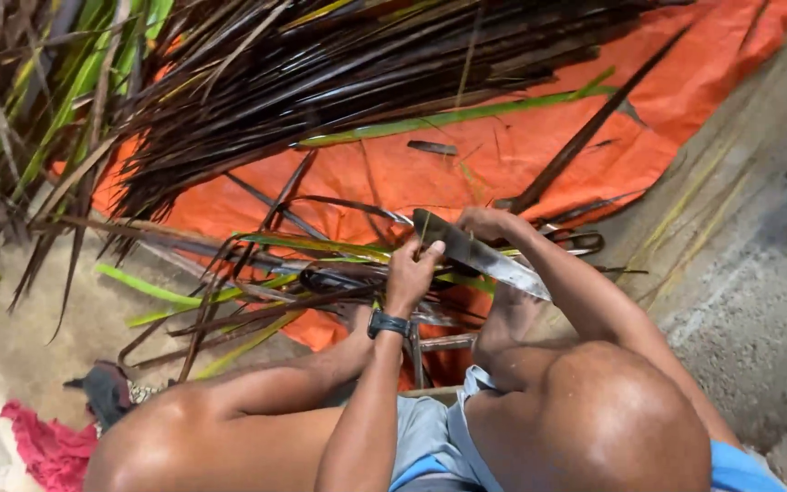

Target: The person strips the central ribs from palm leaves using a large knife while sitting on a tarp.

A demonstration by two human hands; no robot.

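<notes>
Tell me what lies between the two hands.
In the head view, a broad knife blade spans from the right hand toward the left hand, over leaf strips.

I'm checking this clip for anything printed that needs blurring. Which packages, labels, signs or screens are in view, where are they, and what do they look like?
No packages, labels or signs show.
Wristwatch: on the left wrist, below the left hand; dark band and dark rounded case, its face too small to tell whether it is a screen.
Nothing printed shows on the orange tarp or the long blade in the right hand.
</notes>
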